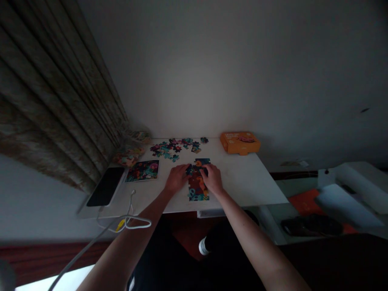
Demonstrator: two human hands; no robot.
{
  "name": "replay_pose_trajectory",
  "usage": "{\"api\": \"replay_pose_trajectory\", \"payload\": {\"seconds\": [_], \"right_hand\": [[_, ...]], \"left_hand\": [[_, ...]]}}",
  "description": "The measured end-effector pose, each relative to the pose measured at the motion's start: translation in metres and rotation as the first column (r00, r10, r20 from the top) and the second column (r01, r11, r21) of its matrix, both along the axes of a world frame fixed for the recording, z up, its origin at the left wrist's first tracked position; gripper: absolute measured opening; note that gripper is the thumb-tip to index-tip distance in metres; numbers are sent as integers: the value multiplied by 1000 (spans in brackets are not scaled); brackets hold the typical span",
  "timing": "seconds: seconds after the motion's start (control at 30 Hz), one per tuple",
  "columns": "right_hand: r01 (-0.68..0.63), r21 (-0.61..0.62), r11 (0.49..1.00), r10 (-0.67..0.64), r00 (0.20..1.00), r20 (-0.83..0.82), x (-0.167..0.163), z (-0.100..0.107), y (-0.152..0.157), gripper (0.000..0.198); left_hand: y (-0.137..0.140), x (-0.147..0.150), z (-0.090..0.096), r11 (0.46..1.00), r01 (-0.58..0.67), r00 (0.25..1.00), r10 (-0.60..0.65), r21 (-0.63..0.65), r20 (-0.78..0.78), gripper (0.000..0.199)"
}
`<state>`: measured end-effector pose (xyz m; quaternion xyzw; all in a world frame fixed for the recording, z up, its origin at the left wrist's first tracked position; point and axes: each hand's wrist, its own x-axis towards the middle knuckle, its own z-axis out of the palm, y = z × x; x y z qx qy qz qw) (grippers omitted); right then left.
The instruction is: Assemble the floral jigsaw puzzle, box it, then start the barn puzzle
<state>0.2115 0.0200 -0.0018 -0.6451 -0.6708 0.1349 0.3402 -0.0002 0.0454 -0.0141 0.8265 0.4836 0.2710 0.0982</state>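
A partly joined jigsaw puzzle [197, 186] lies on the white table, with dark red, orange and teal pictures on it. At its upper left edge, my left hand [177, 178] has its fingers closed on a dark puzzle piece [189, 169]. My right hand [213, 178] is bent over the upper right edge, thumb and fingers pinching at the puzzle there. Its fingertips partly cover the pieces below. Loose puzzle pieces [169, 149] lie in a spread heap beyond my hands. A printed picture card [143, 171] rests left of my left hand.
An orange box [240, 143] stands at the back right of the table [242, 190]. At the left are a black-screened phone or tablet [106, 186], a clear bag [129, 155] and a white cable [136, 220]. Curtains [60, 81] hang along the left side.
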Motion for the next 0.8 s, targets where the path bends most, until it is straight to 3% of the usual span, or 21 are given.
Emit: {"api": "replay_pose_trajectory", "payload": {"seconds": [0.1,0.2,0.47,0.8], "right_hand": [[-45,-11,999,46,968,247,6,-4,-6,44],[-48,-51,998,62,943,326,4,-6,-8,47],[-46,-45,998,58,947,315,1,0,-6,48],[-56,-50,997,69,955,289,1,0,-6,47]], "left_hand": [[10,-2,-2,998,-16,999,18,-63,35,46],[28,-1,-2,994,-9,995,19,-106,95,41],[75,12,1,976,117,988,-95,-184,125,29],[90,8,2,966,123,992,-111,-226,64,30]]}}
